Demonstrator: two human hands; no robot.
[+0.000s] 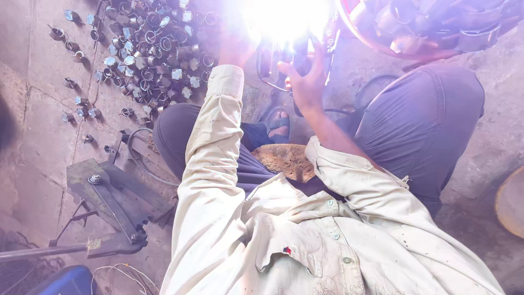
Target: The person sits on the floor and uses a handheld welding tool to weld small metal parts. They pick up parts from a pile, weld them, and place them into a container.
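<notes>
**Hand Positions at the Welding Glare**

Two hands are raised in front of the seated person. The right hand (305,76) is closed around one dark welding tool (297,60); thumb and fingers wrap its body just below the white glare (284,19). The left hand (236,46) sits beside the right hand, on its left, at the edge of the same glare. The glare washes out the left fingers, so their state and whatever they hold cannot be determined.

Further left of the left hand, one heap of small metal rings (153,49) lies on the concrete floor (38,136); the pieces overlap and are too many to count. About ten loose pieces are scattered beyond the heap's left edge.

Right of and above the right hand, one red bowl (426,27) holds more metal parts, number not countable.

Below and well left of the left hand lies one flat steel jig (109,196) with one bolt. One sandalled foot (278,124) shows just below the right hand.
</notes>
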